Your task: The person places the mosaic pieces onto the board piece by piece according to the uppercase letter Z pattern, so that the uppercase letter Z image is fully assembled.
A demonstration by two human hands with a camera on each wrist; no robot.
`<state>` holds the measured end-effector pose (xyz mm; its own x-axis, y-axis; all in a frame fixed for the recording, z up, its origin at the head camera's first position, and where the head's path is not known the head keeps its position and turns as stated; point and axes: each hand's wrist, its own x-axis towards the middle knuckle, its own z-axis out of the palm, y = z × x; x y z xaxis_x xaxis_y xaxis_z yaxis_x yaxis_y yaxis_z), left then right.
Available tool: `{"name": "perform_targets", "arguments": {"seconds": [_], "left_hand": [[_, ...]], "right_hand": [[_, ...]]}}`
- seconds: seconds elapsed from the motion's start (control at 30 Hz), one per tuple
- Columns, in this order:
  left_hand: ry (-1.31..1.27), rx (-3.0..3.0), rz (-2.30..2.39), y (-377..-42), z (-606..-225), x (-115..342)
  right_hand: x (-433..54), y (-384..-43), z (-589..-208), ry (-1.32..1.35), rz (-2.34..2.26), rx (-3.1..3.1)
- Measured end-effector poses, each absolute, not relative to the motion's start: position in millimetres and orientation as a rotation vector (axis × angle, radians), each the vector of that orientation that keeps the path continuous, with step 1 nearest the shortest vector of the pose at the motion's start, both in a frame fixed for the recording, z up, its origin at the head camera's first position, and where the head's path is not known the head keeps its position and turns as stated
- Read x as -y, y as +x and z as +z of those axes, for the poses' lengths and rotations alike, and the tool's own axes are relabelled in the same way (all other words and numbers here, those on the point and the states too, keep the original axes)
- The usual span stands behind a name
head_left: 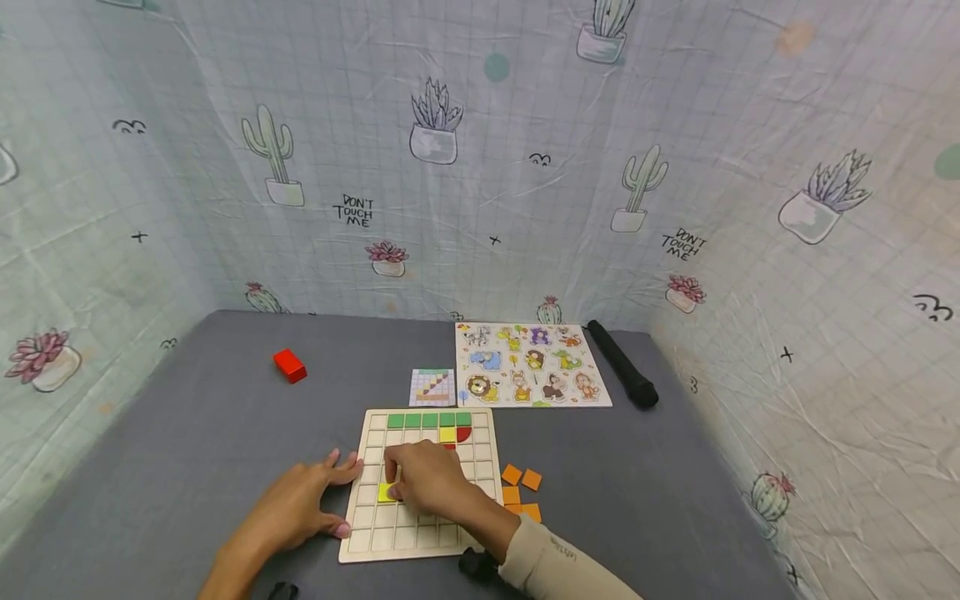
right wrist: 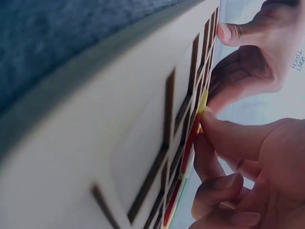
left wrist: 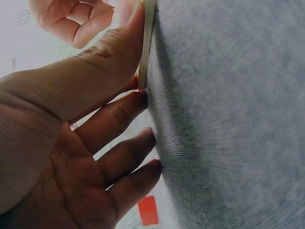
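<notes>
A light wooden grid board [head_left: 367,543] lies in front of me on the grey table. My left hand [head_left: 298,502] spreads along its left edge, thumb and fingertips at the rim; in the left wrist view the other fingers [left wrist: 128,148] reach down to the table. Over the middle of the board, my right hand [head_left: 429,479] pinches a yellow square tile [head_left: 384,492] between thumb and curled index finger, low against the grid. Green tiles [head_left: 412,421] fill part of the top row. Below them sit another yellow tile [head_left: 447,435] and a red rounded piece [head_left: 463,434].
Several orange tiles [head_left: 511,495] lie right of the board. Behind it are a small pattern card [head_left: 432,388], an animal puzzle board [head_left: 534,360] and a black microphone-like object [head_left: 622,365]. A red block [head_left: 289,366] rests at the back left. Patterned cloth [head_left: 480,200] surrounds the table.
</notes>
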<state>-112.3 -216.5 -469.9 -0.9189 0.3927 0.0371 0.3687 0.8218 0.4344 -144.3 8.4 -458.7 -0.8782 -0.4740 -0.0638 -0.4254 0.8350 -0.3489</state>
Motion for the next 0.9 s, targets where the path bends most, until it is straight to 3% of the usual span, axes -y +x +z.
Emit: {"name": "perform_targets", "arguments": {"seconds": [0.33,0.9], "left_hand": [[0.615,-2.923,0.676,-113.2,-468.7,216.7],[0.547,-2.893,0.658,-114.2,-463.6,214.7]], "right_hand": [[-25.6,-143.9,-450.4,-0.732,-0.656,-2.759],[-135.8,-142.8,-436.1,-0.407,-1.042,-2.734]]}}
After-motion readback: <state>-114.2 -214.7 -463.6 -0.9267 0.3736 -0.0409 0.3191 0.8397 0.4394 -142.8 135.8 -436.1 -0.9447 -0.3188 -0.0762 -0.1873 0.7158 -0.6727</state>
